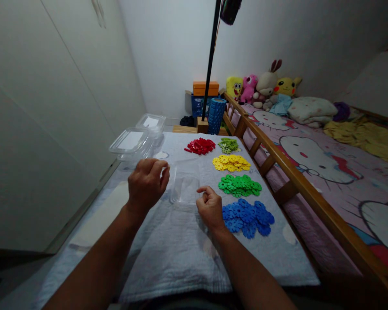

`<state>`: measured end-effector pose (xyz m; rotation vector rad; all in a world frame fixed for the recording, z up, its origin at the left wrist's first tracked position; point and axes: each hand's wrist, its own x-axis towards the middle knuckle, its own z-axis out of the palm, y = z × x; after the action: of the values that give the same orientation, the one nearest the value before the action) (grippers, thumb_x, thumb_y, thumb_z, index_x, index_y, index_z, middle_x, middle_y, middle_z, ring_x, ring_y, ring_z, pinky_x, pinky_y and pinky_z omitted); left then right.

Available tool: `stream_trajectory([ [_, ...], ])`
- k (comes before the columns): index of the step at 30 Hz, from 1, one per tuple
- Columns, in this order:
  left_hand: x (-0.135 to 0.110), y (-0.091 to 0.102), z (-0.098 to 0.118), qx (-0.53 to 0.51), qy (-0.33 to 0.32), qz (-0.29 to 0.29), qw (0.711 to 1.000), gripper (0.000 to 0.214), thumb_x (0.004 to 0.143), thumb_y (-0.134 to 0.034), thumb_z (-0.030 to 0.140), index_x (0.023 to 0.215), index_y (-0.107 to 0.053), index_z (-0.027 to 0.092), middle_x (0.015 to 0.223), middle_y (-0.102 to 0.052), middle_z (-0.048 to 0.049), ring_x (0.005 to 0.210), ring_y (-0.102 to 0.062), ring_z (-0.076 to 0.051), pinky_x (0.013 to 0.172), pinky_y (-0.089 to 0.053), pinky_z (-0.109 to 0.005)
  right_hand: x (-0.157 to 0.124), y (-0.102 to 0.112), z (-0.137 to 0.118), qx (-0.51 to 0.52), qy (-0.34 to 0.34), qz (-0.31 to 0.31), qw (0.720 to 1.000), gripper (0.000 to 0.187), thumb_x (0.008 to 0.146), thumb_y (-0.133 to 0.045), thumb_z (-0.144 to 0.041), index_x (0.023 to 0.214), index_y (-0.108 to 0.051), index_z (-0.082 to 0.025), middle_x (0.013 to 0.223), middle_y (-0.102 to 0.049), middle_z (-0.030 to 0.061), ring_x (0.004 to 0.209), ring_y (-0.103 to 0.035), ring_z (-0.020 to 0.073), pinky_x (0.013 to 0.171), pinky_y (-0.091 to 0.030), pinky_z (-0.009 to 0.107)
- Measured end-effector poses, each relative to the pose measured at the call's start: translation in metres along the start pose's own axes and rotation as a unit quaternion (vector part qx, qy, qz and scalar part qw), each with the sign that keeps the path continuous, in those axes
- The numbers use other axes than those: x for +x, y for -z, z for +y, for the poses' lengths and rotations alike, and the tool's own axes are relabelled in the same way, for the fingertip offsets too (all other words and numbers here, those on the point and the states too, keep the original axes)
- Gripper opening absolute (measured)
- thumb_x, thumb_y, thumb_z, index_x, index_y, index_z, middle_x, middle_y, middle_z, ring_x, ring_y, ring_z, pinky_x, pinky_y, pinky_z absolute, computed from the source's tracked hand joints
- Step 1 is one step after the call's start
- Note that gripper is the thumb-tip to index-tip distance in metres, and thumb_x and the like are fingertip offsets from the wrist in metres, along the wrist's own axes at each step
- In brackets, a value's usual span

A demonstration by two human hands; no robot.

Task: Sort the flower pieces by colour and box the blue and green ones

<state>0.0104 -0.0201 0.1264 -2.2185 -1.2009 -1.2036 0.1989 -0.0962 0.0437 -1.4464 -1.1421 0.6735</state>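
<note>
A clear plastic container (185, 202) rests on the cloth between my two hands. Just left of its upper part, my left hand (148, 183) is raised, with thumb and forefinger brought together; anything in that pinch is too small to make out. My right hand (210, 209) lies low at the container's right edge with its fingers curled and the forefinger near the wall. Whether it grips the rim I cannot tell. Beside the right hand is a pile of blue flower-shaped plastic discs (245, 217), and beyond it a green pile (239, 186) of like discs.
Farther back lie yellow discs (231, 162), light green pieces (228, 145) and red pieces (200, 146). Lidded clear boxes (129, 142) stand at the back left. A pale flat sheet (100, 217) lies at left. A wooden bed rail (287, 176) borders the right side.
</note>
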Motion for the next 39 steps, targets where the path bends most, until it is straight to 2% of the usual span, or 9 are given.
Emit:
stream_trajectory([
  [5,0.020,0.009,-0.020,-0.031,0.083,0.028,0.996,0.008,0.089,-0.059,0.025,0.081,-0.058,0.022,0.079,-0.056,-0.0032,0.079,-0.057,-0.021,0.078,-0.047,-0.034,0.002,0.004,0.002,0.011,-0.011,0.010,1.000,0.024,0.062,-0.050,-0.020,0.081,-0.065,-0.020,0.048,-0.034,-0.0104,0.045,-0.032,0.0102,0.049,-0.025,0.023],
  [10,0.008,0.008,-0.037,-0.096,0.254,0.065,0.960,0.011,0.083,-0.065,0.029,0.081,-0.058,0.020,0.077,-0.056,-0.0002,0.067,-0.053,-0.016,0.067,-0.046,-0.030,0.004,0.008,0.003,0.014,-0.025,0.012,1.000,0.024,0.064,-0.050,-0.021,0.083,-0.065,-0.020,0.047,-0.036,-0.0101,0.045,-0.037,0.0111,0.049,-0.028,0.023],
  [16,-0.039,-0.011,-0.024,-0.269,0.434,-0.021,0.859,0.023,0.079,-0.065,0.038,0.090,-0.054,0.020,0.076,-0.057,0.0039,0.060,-0.059,-0.012,0.056,-0.046,-0.023,0.005,0.014,-0.002,-0.022,-0.033,0.015,0.999,0.027,0.067,-0.049,-0.022,0.089,-0.065,-0.018,0.048,-0.039,-0.0095,0.046,-0.043,0.0122,0.051,-0.033,0.024],
  [20,-0.060,-0.021,-0.009,-0.367,0.522,-0.013,0.770,0.043,0.074,-0.067,0.039,0.107,-0.045,0.022,0.078,-0.053,0.0071,0.051,-0.058,-0.010,0.045,-0.043,-0.021,0.006,0.022,-0.004,-0.038,-0.040,-0.003,0.998,0.029,0.067,-0.048,-0.022,0.090,-0.065,-0.018,0.049,-0.038,-0.0098,0.046,-0.042,0.0118,0.051,-0.033,0.023],
  [27,-0.075,-0.018,0.007,-0.404,0.573,-0.018,0.713,0.064,0.074,-0.068,0.033,0.129,-0.034,0.026,0.089,-0.054,0.0045,0.068,-0.064,-0.013,0.054,-0.052,-0.022,0.004,0.036,-0.002,-0.049,-0.041,-0.056,0.996,0.037,0.070,-0.048,-0.024,0.103,-0.063,-0.017,0.052,-0.036,-0.0107,0.046,-0.041,0.0113,0.050,-0.031,0.023],
  [30,-0.080,-0.009,0.013,-0.411,0.591,-0.044,0.693,0.073,0.074,-0.072,0.034,0.136,-0.034,0.029,0.111,-0.055,-0.0029,0.083,-0.067,-0.013,0.066,-0.056,-0.025,0.003,0.037,0.000,-0.061,-0.041,-0.045,0.996,0.039,0.072,-0.048,-0.025,0.107,-0.063,-0.016,0.052,-0.036,-0.0109,0.047,-0.041,0.0117,0.051,-0.031,0.023],
  [33,-0.086,0.000,0.018,-0.414,0.610,-0.111,0.666,0.081,0.076,-0.073,0.036,0.145,-0.030,0.033,0.139,-0.045,-0.0126,0.096,-0.069,-0.018,0.077,-0.058,-0.033,0.002,0.035,0.000,-0.081,-0.027,-0.017,0.996,0.043,0.074,-0.049,-0.025,0.113,-0.060,-0.015,0.052,-0.038,-0.0114,0.048,-0.042,0.0119,0.055,-0.034,0.023],
  [36,-0.096,0.006,0.022,-0.406,0.592,-0.163,0.677,0.079,0.080,-0.070,0.035,0.149,-0.032,0.032,0.147,-0.041,-0.0162,0.121,-0.061,-0.028,0.093,-0.056,-0.043,0.001,0.034,-0.001,-0.089,-0.019,0.005,0.996,0.043,0.075,-0.050,-0.027,0.115,-0.060,-0.014,0.053,-0.040,-0.0113,0.049,-0.044,0.0121,0.057,-0.035,0.024],
  [39,-0.110,0.006,0.022,-0.347,0.526,-0.191,0.752,0.065,0.082,-0.067,0.034,0.142,-0.045,0.026,0.151,-0.039,-0.0164,0.137,-0.047,-0.034,0.109,-0.044,-0.054,0.000,0.035,-0.003,-0.082,-0.021,0.012,0.996,0.040,0.076,-0.050,-0.028,0.111,-0.061,-0.014,0.053,-0.041,-0.0106,0.050,-0.045,0.0124,0.058,-0.036,0.024],
])
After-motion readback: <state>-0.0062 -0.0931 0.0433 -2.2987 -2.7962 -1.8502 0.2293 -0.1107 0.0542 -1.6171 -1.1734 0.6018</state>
